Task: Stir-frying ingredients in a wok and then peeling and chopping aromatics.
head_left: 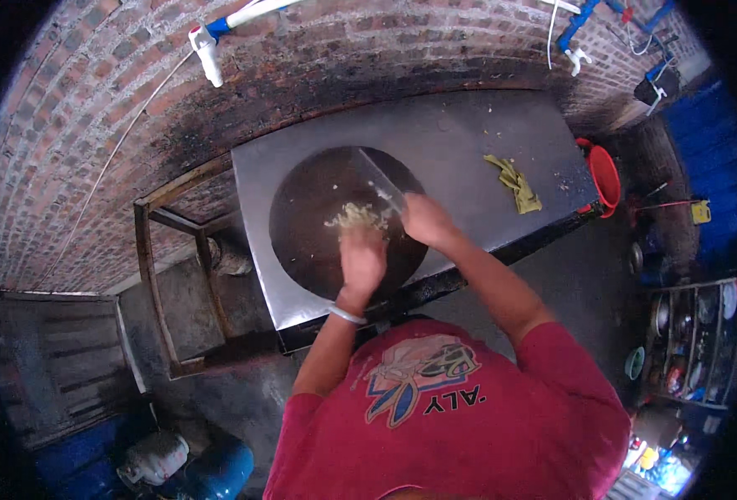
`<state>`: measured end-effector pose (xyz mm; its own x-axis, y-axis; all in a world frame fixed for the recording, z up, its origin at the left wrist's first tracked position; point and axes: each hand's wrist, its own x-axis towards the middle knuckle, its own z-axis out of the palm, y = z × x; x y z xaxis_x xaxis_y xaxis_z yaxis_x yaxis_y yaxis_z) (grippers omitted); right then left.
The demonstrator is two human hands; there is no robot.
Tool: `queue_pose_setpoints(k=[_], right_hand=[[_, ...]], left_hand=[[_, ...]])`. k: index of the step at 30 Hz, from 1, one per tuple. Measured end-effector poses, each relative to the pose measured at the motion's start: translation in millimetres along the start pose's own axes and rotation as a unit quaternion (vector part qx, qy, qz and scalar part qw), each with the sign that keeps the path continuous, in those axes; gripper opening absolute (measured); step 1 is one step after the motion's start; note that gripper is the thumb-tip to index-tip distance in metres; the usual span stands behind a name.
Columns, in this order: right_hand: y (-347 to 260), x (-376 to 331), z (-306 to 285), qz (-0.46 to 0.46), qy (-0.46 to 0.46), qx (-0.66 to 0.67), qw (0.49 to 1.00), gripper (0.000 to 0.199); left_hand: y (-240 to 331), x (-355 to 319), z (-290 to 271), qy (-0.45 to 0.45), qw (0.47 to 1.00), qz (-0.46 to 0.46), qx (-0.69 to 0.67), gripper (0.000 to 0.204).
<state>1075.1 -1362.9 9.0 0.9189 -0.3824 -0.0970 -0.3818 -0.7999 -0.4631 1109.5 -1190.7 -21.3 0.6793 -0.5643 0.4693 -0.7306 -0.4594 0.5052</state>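
My right hand (427,222) is closed round the handle of a kitchen knife (378,178). Its broad grey blade points away and to the left over a round dark chopping board (302,250). A small heap of pale chopped pieces (357,214), too small to name, lies mid-board, with a few bits scattered around. My left hand (363,258), with a pale bangle at the wrist, reaches to the near side of this heap. Its fingers are smeared by motion, so their hold cannot be made out.
The board rests on a metal-topped table (460,125). Yellow-green leafy stalks (514,183) lie to its right, near a red bucket (604,177) beyond the table's end. Left stands a bare frame (145,258). A brick wall (302,58) with taps (208,62) runs behind.
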Motion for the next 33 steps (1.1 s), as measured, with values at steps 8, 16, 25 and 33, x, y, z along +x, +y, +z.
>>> queue_pose_setpoints(k=[8,16,25,33], right_hand=[[-37.7,-20.0,18.1,0.0,-0.038,-0.013,0.999,0.018],[-35.1,-9.1,14.7,-0.017,-0.055,-0.013,0.998,0.02],[-40.6,-13.3,16.6,0.005,-0.079,-0.007,0.997,0.02],[-47.7,-14.0,17.1,-0.002,-0.108,-0.015,0.994,0.021]], left_hand=[[-22.5,12.8,17.0,-0.055,0.997,-0.026,0.056,0.018],[-33.6,15.8,3.5,-0.034,0.999,-0.021,0.037,0.018],[-31.8,19.6,9.3,-0.058,0.991,-0.037,0.117,0.016],[-30.4,15.2,12.3,-0.012,0.994,-0.052,0.1,0.016]])
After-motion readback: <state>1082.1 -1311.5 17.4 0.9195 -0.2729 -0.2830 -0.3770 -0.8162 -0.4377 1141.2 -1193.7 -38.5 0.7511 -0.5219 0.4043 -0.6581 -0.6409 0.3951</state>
